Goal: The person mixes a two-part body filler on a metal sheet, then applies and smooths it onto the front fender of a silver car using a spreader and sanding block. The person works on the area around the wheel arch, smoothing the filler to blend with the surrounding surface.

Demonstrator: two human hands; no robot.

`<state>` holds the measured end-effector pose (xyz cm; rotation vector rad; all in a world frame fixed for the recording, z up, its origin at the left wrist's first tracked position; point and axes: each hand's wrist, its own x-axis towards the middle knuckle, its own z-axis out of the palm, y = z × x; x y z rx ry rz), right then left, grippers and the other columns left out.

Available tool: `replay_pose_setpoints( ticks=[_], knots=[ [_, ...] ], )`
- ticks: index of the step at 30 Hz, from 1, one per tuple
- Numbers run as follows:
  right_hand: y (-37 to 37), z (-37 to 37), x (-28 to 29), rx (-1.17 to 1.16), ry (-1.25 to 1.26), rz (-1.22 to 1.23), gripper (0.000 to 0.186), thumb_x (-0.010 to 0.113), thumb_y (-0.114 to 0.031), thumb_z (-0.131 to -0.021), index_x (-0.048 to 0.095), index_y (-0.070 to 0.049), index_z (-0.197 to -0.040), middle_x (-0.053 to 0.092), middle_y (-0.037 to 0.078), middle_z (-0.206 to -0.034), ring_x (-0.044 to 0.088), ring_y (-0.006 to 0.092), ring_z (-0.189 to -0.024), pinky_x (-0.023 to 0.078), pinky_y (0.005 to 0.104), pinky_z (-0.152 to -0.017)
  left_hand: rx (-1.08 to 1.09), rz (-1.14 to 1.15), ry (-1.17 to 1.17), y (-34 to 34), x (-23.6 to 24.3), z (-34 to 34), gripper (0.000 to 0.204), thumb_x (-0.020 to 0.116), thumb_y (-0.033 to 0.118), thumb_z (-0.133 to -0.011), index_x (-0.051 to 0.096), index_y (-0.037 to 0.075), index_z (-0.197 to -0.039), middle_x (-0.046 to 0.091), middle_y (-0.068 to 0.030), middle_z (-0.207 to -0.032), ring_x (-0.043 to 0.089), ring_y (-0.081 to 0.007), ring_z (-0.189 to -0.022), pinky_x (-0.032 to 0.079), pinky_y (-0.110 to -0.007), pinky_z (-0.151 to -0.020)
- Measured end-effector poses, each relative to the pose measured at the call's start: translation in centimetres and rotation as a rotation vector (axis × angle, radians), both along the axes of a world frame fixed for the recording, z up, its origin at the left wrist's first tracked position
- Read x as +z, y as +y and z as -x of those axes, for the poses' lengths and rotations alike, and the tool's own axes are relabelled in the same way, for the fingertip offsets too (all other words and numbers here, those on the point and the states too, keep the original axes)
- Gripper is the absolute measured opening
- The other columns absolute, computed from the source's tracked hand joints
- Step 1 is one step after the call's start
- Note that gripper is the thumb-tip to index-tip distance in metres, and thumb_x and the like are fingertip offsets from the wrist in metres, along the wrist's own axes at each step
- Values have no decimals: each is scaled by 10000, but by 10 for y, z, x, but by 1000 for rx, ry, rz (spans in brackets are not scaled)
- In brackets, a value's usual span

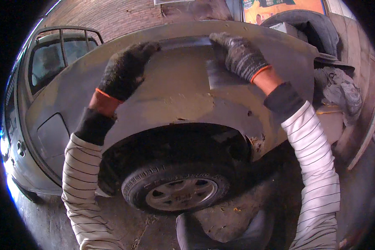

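Note:
Both my hands, in dark knitted gloves with orange cuffs, are at the upper part of a vehicle's rear side panel (175, 102). Patches of tan and grey cover this panel. A narrow blue-grey strip (184, 42) spans the gap between my hands; its exact kind is unclear. My left hand (128, 68) is closed at the strip's left end, its fingertips partly hidden. At the right end, my right hand (240, 55) has its fingers curled down. Below the right hand, a darker grey patch (223, 78) shows a sharp straight edge.
Under the wheel arch sits a tyre with a spoked rim (182, 195), just in front of my knees (225, 237). Rusty chips mark the arch's right end. A cab with a barred rear window (50, 58) stands left. Crumpled grey cloth (339, 89) and a dark curved part (310, 29) lie right.

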<state>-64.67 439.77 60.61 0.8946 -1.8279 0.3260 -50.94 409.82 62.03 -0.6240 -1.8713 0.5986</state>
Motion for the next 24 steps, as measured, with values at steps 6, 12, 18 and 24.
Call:
replay_pose_setpoints(
  ticks=[6,12,18,24],
  knots=[
    [-4,22,50,-74,-99,-34,543,537,33,-822,621,-151,-1325,645,177,-1276,619,377,-1169,502,424,-1008,-105,-25,-27,5,41,15,526,597,8,-787,588,50,-1311,629,-214,-1288,610,-392,-1175,504,-438,-1015],
    [8,48,18,174,109,-91,656,567,81,-779,565,-145,-1396,567,181,-1396,540,363,-1285,437,403,-1100,-29,-27,-31,13,10,1,568,563,-51,-743,589,34,-1304,638,-207,-1278,611,-391,-1180,499,-428,-1027],
    [7,5,-55,69,115,-18,646,557,30,-809,552,-168,-1424,523,160,-1461,531,387,-1292,502,441,-1028,134,5,19,24,-42,-19,621,552,-65,-754,567,54,-1363,583,-174,-1383,549,-356,-1288,454,-439,-1082],
    [-8,-22,-113,-167,2,-54,663,552,-22,-834,493,-183,-1475,489,154,-1493,530,341,-1307,524,437,-995,204,-8,-99,21,-88,-31,622,555,-14,-774,534,35,-1393,529,-192,-1433,501,-371,-1334,409,-478,-1125]
  ],
)
